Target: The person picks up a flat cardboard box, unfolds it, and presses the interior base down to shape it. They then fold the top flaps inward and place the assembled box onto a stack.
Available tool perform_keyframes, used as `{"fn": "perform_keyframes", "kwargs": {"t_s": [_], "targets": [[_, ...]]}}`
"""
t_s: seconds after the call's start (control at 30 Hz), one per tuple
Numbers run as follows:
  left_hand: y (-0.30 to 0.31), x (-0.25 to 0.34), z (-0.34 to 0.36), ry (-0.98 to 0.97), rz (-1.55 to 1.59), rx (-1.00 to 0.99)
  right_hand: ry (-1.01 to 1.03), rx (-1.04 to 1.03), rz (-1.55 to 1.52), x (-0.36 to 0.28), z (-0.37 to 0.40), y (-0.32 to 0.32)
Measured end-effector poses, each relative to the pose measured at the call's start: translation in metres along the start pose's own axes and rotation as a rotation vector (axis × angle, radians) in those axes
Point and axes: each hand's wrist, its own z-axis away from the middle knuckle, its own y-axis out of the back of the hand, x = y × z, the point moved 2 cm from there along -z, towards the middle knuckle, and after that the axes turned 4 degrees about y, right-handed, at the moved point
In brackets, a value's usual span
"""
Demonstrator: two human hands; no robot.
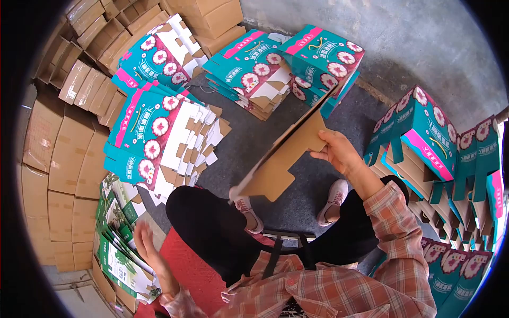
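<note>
My right hand (339, 152) pinches the edge of a flat cardboard carton blank (289, 153), held tilted in front of my knees. Its plain brown side with cut tabs faces me, and its printed side is mostly hidden. At lower left, my left hand (151, 253) is raised with fingers stretched out, slightly blurred and holding nothing. It is nearest to a pile of green-and-white printed cartons (119, 259). Beyond it lies a stack of teal and pink flat cartons (154, 130) with white tabs fanned toward me.
More teal stacks stand at the back, including a middle stack (246, 66) and one by the wall (323, 55). Folded teal cartons (424, 130) are piled at right. Brown boxes (63, 148) rise at left. Below me lies a red mat (193, 270) on the dark floor.
</note>
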Motion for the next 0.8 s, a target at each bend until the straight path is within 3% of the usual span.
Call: {"fn": "perform_keyframes", "kwargs": {"t_s": [0.07,0.17,0.2,0.3,0.37,0.43,0.63,0.7,0.8], "targets": [[-0.070,0.083,0.001,-0.083,-0.041,-0.330,-0.001,-0.029,0.057,-0.004,0.001,0.000],[-0.178,0.105,0.022,-0.435,-0.316,-0.854,-0.011,-0.074,0.183,-0.004,-0.001,0.001],[-0.210,0.098,0.033,-0.598,-0.435,-0.911,-0.017,-0.094,0.250,-0.004,-0.003,0.001],[-0.284,0.059,0.073,-0.652,-0.480,-0.882,0.006,-0.113,0.339,-0.006,-0.004,-0.005],[-0.308,0.044,0.085,-0.456,-0.262,-0.772,0.031,-0.119,0.380,-0.004,-0.011,-0.001],[-0.317,0.045,0.084,-0.461,-0.258,-0.779,0.054,-0.122,0.422,-0.003,-0.018,0.004],[-0.287,0.058,0.071,-0.530,-0.153,-0.669,0.241,-0.094,0.653,-0.025,-0.038,0.014],[-0.261,0.060,0.069,-0.568,-0.154,-0.615,0.319,0.082,0.694,-0.051,-0.037,0.022],[-0.228,0.054,0.072,-0.597,-0.254,-0.650,0.303,0.186,0.747,-0.070,-0.048,0.046]]}}
